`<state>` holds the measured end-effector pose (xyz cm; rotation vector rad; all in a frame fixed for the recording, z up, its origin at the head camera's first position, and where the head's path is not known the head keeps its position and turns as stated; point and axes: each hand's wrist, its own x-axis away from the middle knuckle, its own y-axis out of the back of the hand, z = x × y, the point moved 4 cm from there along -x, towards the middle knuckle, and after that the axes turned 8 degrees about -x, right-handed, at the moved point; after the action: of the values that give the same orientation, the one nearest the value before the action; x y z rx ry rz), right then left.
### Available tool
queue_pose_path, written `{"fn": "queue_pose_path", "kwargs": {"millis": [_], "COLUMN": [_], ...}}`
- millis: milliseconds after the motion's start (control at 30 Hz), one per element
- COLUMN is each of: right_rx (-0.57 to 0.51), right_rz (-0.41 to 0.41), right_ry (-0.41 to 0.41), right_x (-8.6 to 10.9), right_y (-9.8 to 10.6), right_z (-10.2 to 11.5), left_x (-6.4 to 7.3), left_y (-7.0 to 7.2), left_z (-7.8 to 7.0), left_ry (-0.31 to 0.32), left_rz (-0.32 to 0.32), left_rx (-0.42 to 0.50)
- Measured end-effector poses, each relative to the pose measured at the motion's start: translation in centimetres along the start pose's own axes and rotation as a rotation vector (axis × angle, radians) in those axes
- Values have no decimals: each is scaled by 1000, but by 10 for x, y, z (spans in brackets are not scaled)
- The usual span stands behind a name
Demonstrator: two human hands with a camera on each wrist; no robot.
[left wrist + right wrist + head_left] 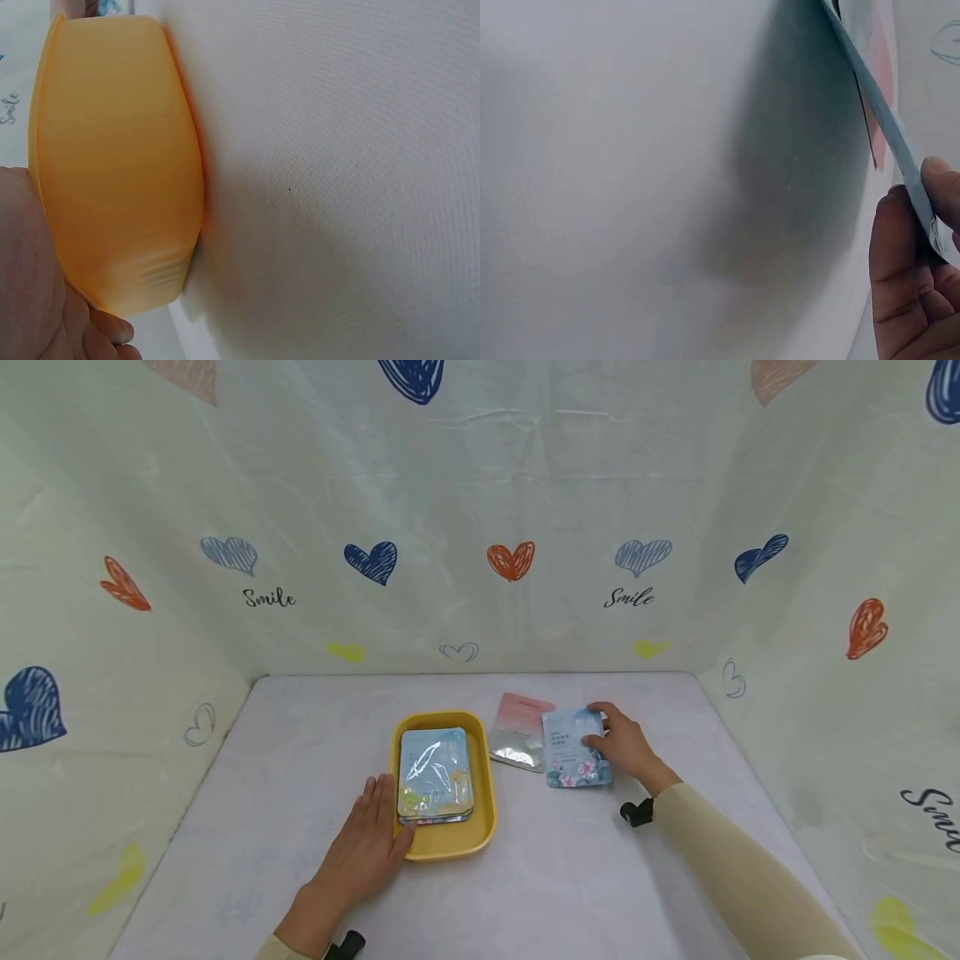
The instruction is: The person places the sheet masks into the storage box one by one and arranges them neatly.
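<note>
My right hand (627, 746) pinches the right edge of a blue sheet-mask packet (566, 752) printed with pink flowers. In the right wrist view, the thumb and fingers (896, 259) hold this packet (885, 112) edge-on, raised off the table. A pink and silver packet (517, 735) lies just left of it, partly overlapped in the head view. My left hand (363, 843), fingers extended, rests along the left side of a yellow tray (444, 843), its thumb at the near left rim. Inside the tray lies a small stack of packets (435, 772), a light blue one on top.
A white cloth covers the table (555, 893). Behind and at both sides stands a pale curtain (450, 485) with printed hearts and words. Black straps (637, 812) are at both wrists.
</note>
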<state>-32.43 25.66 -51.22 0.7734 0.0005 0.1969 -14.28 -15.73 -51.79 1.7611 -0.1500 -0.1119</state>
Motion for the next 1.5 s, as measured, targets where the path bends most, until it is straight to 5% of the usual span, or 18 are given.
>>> {"fn": "queue_pose_path", "kwargs": {"millis": [300, 633, 1100, 1500], "right_rx": [-102, -158, -450, -596], "right_rz": [37, -72, -72, -39], "right_ry": [-74, -100, -114, -48], "right_x": [0, 4, 11, 13], "right_y": [6, 8, 6, -14], "right_z": [-11, -18, -3, 40], "left_x": [0, -1, 0, -2], "left_y": [1, 1, 4, 1], "left_z": [0, 1, 1, 3], "left_ry": [-8, 0, -2, 4], "left_rz": [-9, 7, -9, 6], "left_rx": [5, 5, 9, -14]}}
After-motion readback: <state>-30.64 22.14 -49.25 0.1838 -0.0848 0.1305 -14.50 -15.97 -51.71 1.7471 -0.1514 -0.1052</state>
